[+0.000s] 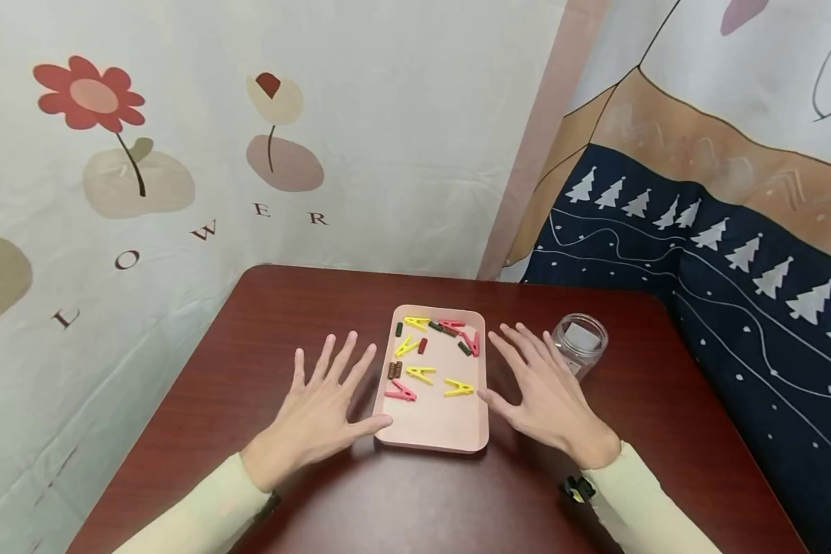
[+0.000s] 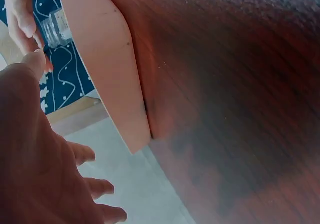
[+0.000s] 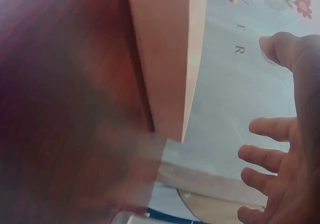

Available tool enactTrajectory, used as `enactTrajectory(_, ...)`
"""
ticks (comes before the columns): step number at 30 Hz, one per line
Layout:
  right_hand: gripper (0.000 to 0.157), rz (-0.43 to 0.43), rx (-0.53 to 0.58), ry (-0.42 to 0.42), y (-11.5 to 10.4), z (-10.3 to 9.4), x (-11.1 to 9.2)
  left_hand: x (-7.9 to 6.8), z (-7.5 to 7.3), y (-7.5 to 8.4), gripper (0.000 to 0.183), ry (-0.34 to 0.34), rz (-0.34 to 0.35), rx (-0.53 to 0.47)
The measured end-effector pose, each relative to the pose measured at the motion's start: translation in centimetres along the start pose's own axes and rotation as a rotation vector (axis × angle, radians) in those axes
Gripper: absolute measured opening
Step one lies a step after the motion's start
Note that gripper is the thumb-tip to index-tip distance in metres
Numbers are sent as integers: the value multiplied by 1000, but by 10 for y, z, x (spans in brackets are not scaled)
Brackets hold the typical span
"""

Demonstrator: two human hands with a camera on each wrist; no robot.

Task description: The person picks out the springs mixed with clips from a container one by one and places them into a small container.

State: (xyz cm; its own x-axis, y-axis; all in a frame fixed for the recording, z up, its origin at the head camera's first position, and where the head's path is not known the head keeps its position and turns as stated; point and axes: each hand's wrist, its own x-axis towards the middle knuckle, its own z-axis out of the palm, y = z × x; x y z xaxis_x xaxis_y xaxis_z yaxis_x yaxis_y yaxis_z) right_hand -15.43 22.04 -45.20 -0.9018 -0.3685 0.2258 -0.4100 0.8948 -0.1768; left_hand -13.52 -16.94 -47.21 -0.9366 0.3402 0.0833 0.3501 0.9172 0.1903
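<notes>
A pink tray (image 1: pixel 429 428) lies on the table between my two hands. In it are several yellow clothespins (image 1: pixel 459 388), several red-pink clothespins (image 1: pixel 401 392) and small ribbed pieces in brown (image 1: pixel 395 370), dark green (image 1: pixel 398 329) and dark red (image 1: pixel 422 345). My left hand (image 1: pixel 322 408) spreads its fingers at the tray's left side, thumb near the rim; whether it touches cannot be told. On the other side my right hand (image 1: pixel 543 388) is spread too, holding nothing. The left wrist view shows the tray's outer wall (image 2: pixel 112 64) beside the left hand.
A clear jar (image 1: pixel 582 342) with a whitish label stands just beyond my right hand, partly hidden by it. The dark red-brown table (image 1: pixel 305 300) ends at a printed cloth wall (image 1: pixel 402 154) behind and a navy tree-patterned cloth (image 1: pixel 665 231) on the right.
</notes>
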Motion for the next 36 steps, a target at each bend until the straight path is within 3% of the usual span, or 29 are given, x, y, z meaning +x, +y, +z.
enactTrajectory(26, 76, -172, 39, -79, -35, 7, 77, 15, 11, -7, 116, -75, 131, 23)
enactTrajectory(36, 67, -189, -2, -149, -42, 14, 105, 17, 13, -6, 120, -102, 170, -1)
